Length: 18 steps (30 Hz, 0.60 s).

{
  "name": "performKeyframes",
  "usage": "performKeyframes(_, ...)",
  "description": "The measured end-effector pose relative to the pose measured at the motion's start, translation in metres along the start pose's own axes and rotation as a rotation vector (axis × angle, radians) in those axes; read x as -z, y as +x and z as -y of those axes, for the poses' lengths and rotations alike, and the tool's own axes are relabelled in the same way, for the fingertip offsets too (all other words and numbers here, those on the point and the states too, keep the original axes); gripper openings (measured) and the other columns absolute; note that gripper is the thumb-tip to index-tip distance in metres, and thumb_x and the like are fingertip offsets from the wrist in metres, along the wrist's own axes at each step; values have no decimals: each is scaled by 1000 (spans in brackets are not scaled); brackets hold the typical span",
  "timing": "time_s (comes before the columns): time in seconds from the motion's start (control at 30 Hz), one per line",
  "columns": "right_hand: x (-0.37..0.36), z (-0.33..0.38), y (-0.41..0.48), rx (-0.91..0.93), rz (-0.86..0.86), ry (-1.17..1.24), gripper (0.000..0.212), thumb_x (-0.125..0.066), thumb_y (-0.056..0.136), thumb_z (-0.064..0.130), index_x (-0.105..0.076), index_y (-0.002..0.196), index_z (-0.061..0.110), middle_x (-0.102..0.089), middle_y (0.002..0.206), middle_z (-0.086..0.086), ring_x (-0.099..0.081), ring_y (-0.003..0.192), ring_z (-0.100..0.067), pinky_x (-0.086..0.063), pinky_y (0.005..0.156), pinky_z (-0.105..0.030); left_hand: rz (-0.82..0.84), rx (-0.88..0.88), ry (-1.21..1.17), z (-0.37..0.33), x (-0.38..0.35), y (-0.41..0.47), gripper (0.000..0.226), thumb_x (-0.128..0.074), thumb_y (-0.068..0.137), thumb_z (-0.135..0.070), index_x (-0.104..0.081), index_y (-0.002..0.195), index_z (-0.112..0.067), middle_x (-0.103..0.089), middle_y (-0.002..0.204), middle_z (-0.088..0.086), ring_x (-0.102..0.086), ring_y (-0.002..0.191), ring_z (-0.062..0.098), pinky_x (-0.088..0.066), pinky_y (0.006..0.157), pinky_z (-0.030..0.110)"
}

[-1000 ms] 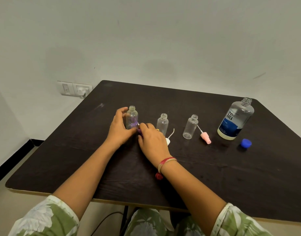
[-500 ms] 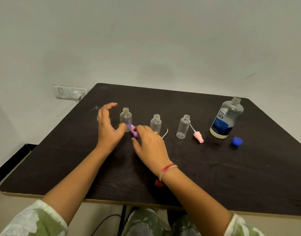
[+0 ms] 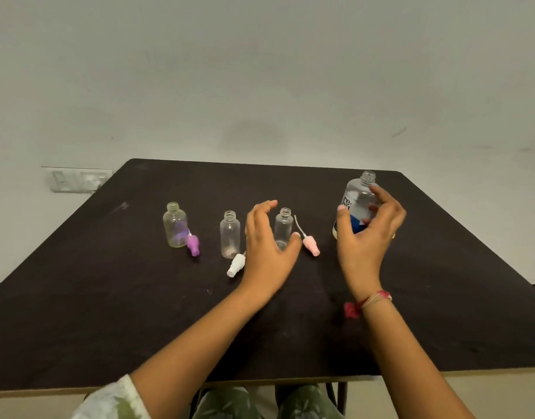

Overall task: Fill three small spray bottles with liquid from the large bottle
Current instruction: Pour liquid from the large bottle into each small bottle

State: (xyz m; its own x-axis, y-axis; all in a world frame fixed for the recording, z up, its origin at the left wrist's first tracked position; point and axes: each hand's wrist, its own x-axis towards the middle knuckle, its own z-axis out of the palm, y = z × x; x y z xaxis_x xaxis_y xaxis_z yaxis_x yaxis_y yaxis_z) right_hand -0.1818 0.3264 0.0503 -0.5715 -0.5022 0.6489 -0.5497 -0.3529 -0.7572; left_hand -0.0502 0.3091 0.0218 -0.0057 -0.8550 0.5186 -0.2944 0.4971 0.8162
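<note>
**Two hands reach among open bottles on a dark table**

The right hand (image 3: 369,234), at the right of the frame, forms a wide C around the large clear plastic bottle with a blue and white label (image 3: 358,201). Its thumb lies in front at the label's left edge. Its fingers curve round the far side and show through the plastic. Whether they press the bottle cannot be told. The bottle stands upright and uncapped.

The left hand (image 3: 267,246), at centre, is spread with fingers apart. Its thumb stretches in front of the base of the right-hand small clear plastic bottle (image 3: 283,226). Contact cannot be told.

Just right of that bottle lies a pink spray cap with a thin tube (image 3: 311,245). Left of the hand the middle small clear plastic bottle (image 3: 230,235) stands open, with a white spray cap (image 3: 236,264) lying at its foot. Further left stands the left-hand small clear plastic bottle (image 3: 175,226), with a purple spray cap (image 3: 193,245) lying against its base.

Everything rests on a dark brown flat table (image 3: 109,297). A red and beige thread bracelet (image 3: 376,298) circles the right wrist. A white wall switch plate (image 3: 78,179) sits at the left of the frame.
</note>
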Motion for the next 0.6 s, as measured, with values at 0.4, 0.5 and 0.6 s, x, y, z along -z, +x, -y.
performKeyframes(0.4,-29,-73,64,-280,101,-21,106,-83,70,25,-13,150,22,-26,152,-6,-29,139,-21,-25,114,-39,150,215,140,20,-29,45,81,-70,84,-28,-22,148,-16,-30,152,5,-32,138,19,-27,104,24)
performKeyframes(0.5,-25,-85,65,-299,110,-5,104,-82,70,23,-14,149,24,-31,150,-3,-36,135,-19,-32,110,-33,160,167,193,24,-30,41,70,-68,85,-32,-32,144,-19,-43,144,2,-41,132,15,-30,99,22)
performKeyframes(0.6,-22,-92,67,-308,151,-10,97,-82,70,25,-22,145,24,-37,146,-2,-40,131,-18,-36,108,-34,132,101,245,25,-30,41,60,-66,86,-33,-41,138,-18,-50,138,0,-46,126,15,-33,97,25)
